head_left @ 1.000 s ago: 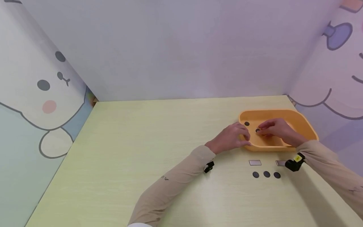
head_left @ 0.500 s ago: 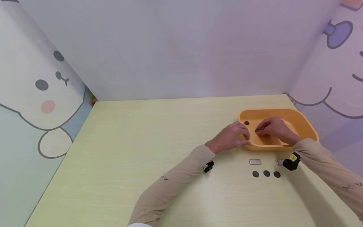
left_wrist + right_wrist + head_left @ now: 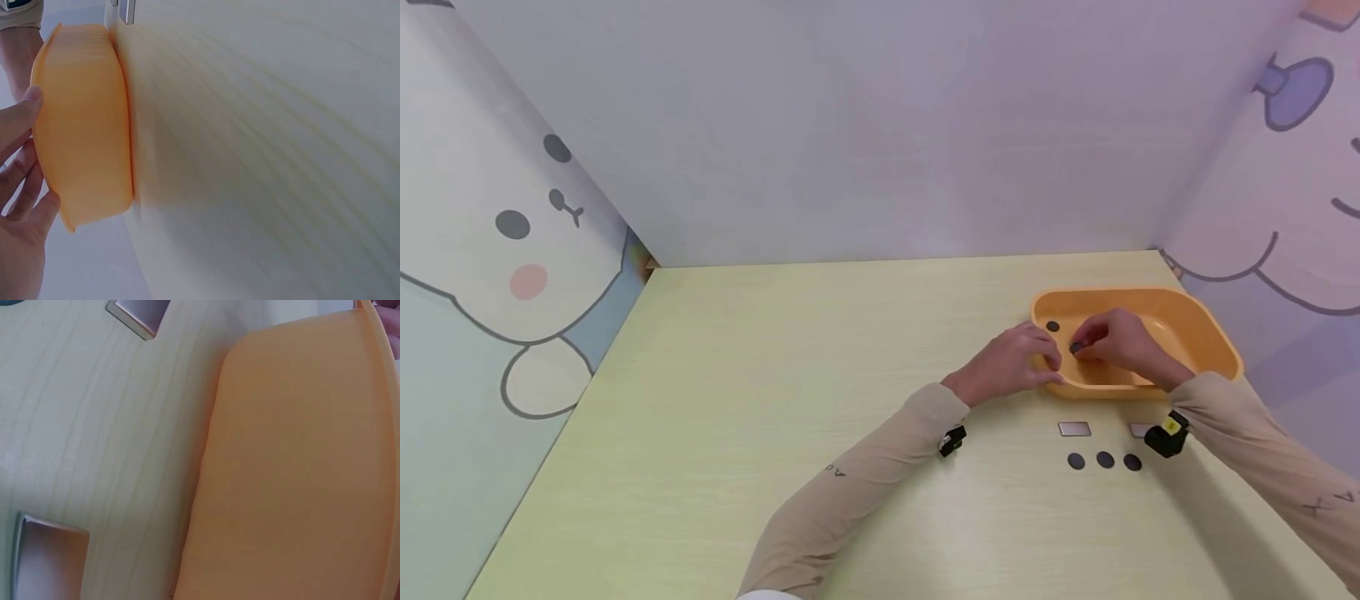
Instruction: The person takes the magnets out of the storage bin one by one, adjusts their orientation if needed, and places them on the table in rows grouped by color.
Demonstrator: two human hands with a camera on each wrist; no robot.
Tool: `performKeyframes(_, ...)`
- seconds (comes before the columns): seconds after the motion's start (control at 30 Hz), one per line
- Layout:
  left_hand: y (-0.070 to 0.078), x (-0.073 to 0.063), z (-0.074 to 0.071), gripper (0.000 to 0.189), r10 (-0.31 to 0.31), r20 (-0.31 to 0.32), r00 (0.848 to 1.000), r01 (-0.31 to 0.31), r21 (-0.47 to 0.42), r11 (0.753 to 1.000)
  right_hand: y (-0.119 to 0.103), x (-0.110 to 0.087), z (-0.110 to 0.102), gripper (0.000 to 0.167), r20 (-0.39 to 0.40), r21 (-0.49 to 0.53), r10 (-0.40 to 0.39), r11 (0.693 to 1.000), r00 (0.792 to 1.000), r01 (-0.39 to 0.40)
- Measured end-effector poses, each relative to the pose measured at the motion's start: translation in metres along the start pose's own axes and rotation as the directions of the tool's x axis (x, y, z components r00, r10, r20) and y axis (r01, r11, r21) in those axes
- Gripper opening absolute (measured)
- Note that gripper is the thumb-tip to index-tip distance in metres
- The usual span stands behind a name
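Note:
An orange plastic tray (image 3: pixel 1187 333) with rounded corners stands on the table at the right of the head view. My left hand (image 3: pixel 1009 360) holds its left end, fingers and thumb bent at the rim; the left wrist view shows those fingertips on the tray's edge (image 3: pixel 81 125). Reaching inside the tray, my right hand (image 3: pixel 1123 342) pinches a small dark round disc (image 3: pixel 1077 347) close over the tray floor. Another dark disc (image 3: pixel 1053 327) lies in the tray's far left corner. The right wrist view shows the tray's outer wall (image 3: pixel 300 450), with the right hand hidden.
In front of the tray, two small flat rectangular metallic pieces lie on the table, a left one (image 3: pixel 1074 429) and a right one (image 3: pixel 1139 430) partly behind the wrist camera. Nearer still, three dark discs (image 3: pixel 1105 460) form a row. A plain wall (image 3: pixel 880 133) rises behind the table.
My right hand has moved slightly left inside the tray with the pinched disc, which has shifted left too and now looks tilted. The left hand and the tray have stayed in place.

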State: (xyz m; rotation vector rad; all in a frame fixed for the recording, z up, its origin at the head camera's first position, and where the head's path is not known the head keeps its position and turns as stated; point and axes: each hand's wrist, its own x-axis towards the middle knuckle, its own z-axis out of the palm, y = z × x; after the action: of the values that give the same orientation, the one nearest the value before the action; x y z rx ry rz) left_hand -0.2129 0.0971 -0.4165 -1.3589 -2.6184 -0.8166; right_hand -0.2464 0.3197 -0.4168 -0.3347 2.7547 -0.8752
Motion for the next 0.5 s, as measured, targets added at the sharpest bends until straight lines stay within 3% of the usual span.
performKeyframes(0.3,0.0004,-0.0006,-0.0013,0.019,0.005,0.001,1.0,-0.005,0.004,1.0,-0.0016,-0.0037,-0.0024,0.019,0.023,0.037,0.017,0.999,1.0,-0.018)
performKeyframes(0.5,-0.0001,-0.0002,-0.0007,0.019,0.01,0.0,1.0,-0.01,0.003,1.0,0.0032,-0.008,-0.0045,0.025,0.074,0.142,0.045,0.988,0.996,-0.056)
